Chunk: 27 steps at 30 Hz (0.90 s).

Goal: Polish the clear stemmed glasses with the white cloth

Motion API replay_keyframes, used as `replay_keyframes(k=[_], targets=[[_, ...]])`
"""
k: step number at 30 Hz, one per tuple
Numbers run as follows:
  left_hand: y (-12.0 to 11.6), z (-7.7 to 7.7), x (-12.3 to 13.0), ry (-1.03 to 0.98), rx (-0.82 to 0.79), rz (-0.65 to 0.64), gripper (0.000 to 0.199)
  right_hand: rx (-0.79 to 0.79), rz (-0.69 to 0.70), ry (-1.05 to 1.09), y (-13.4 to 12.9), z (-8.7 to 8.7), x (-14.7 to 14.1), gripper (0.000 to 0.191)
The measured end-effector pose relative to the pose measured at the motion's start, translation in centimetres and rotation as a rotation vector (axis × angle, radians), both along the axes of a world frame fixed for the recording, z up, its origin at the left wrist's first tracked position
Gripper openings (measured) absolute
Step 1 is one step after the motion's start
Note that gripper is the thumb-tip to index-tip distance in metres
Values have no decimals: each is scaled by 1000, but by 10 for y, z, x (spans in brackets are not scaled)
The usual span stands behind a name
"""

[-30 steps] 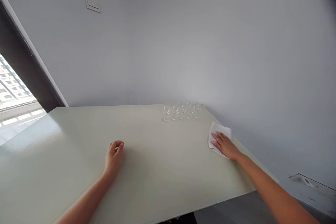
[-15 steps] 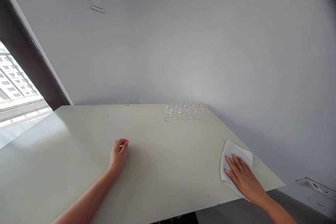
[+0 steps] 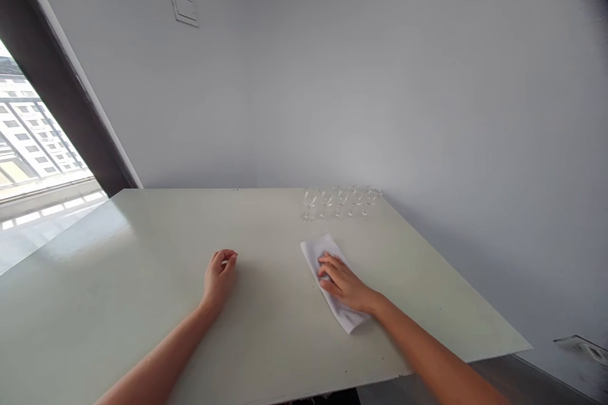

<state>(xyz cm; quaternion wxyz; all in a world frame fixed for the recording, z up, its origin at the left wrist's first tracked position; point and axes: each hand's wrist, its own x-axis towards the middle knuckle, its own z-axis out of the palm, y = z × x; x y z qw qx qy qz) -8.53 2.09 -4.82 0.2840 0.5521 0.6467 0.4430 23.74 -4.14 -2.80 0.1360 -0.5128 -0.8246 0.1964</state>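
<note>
My right hand (image 3: 344, 283) presses down on a white cloth (image 3: 349, 319), which lies on the pale tabletop (image 3: 266, 329) right of the middle. Its fingers are slightly bent over the fabric, with cloth showing on both sides. To the left, my left hand (image 3: 221, 278) rests on the table, its fingers curled in a loose fist and nothing visible in them. Beyond the cloth stand several clear stemmed glasses (image 3: 310, 197) in a row near the far right corner of the table.
Grey-white walls (image 3: 332, 76) meet behind the table, with a light switch (image 3: 185, 7) on the left one. A window (image 3: 33, 133) with a dark frame is at far left. The table's front edge and right edge are in view, with a wall socket plate (image 3: 582, 348) at lower right.
My right hand and the cloth have slid left across the table, from near the right edge to near the middle. My left hand stays in place; the view has shifted slightly.
</note>
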Motion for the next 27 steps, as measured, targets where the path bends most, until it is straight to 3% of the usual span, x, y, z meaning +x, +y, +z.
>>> replay_keyframes(k=[6,11,15,18,22,27], targets=[[-1,1,1,-13,-45,27,24,150,44,-34,61,-20,-52,49],[24,11,12,-71,-42,16,32,313,23,-120,65,-22,-68,42],[63,32,55,-173,-29,-183,39,357,-3,-179,56,-14,-71,36],[94,41,104,-369,-151,-422,50,402,-61,-246,53,-11,-72,35],[126,34,159,-435,-226,-472,57,449,-120,-321,54,-12,-70,34],[150,18,194,-479,-265,-493,63,481,-131,-316,55,-16,-68,31]])
